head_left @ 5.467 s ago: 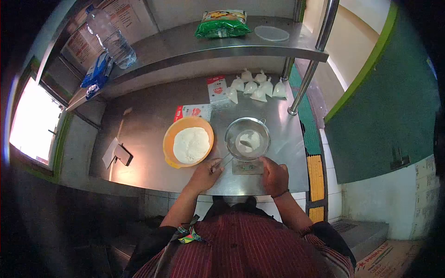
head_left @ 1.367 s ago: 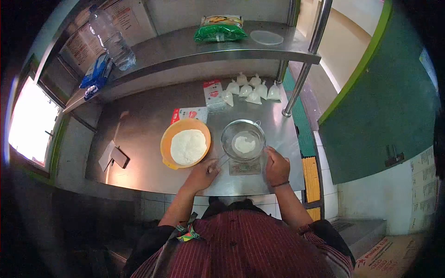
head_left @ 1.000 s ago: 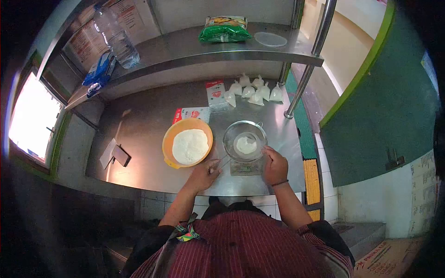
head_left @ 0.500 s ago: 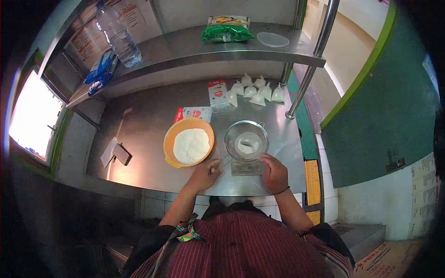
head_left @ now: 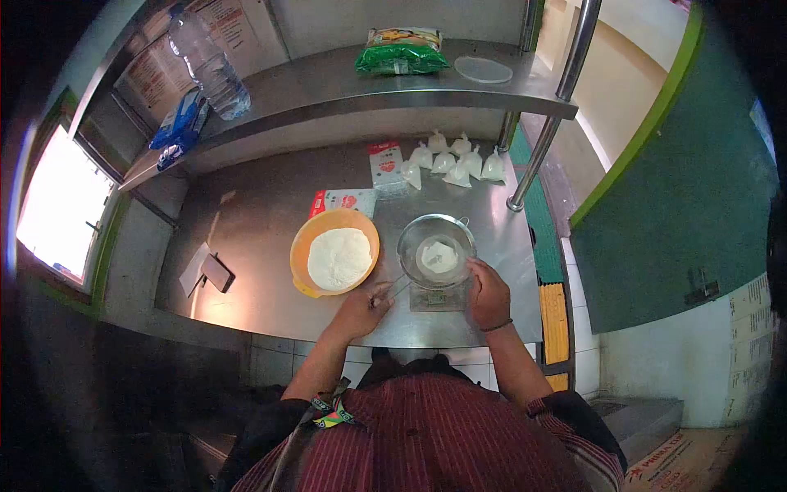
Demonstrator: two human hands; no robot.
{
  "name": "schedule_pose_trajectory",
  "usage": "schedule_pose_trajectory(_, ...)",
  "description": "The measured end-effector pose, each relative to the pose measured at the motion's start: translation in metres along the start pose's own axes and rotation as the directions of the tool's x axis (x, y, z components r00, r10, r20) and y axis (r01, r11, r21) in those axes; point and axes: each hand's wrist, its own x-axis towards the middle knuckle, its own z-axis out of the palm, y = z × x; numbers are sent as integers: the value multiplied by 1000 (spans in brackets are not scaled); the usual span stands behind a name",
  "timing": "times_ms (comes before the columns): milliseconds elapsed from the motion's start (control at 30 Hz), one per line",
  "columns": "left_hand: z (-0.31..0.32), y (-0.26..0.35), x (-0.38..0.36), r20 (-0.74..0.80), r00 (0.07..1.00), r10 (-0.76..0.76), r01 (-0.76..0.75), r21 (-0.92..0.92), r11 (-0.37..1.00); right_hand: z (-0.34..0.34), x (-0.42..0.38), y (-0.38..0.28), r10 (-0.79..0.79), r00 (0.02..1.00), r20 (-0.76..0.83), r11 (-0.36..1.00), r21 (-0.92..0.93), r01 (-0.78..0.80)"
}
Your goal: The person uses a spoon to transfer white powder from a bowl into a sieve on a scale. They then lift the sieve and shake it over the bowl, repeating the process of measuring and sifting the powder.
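My left hand is closed round the thin wire handle of a round mesh sieve. White powder lies in the middle of the sieve. Beneath it, a small kitchen scale stands on the steel table, partly covered. My right hand is at the sieve's near right rim, fingers stretched out and apparently touching it, holding nothing. Left of the sieve, an orange plastic bowl holds a heap of white, flour-like powder.
Several tied bags of white powder stand at the back right. Two red-and-white packets lie behind the bowl. A phone-like object rests on the left. The overhead shelf carries a water bottle and a green packet.
My right hand has moved slightly up and in against the sieve's rim. The powder in the sieve has shifted shape. My left hand keeps its hold on the handle.
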Motion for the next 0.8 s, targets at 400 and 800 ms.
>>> schedule_pose_trajectory(400, -3, 11, -2, -17, 1000, -15, 14, -70, 997, 2, -25, -4, -115, 988, 106, 993, 14, 115)
schedule_pose_trajectory(800, -2, 9, 1, -16, 1000, 2, -2, -23, 1000, 5, -13, 12, -87, 996, 20, 996, 27, 87)
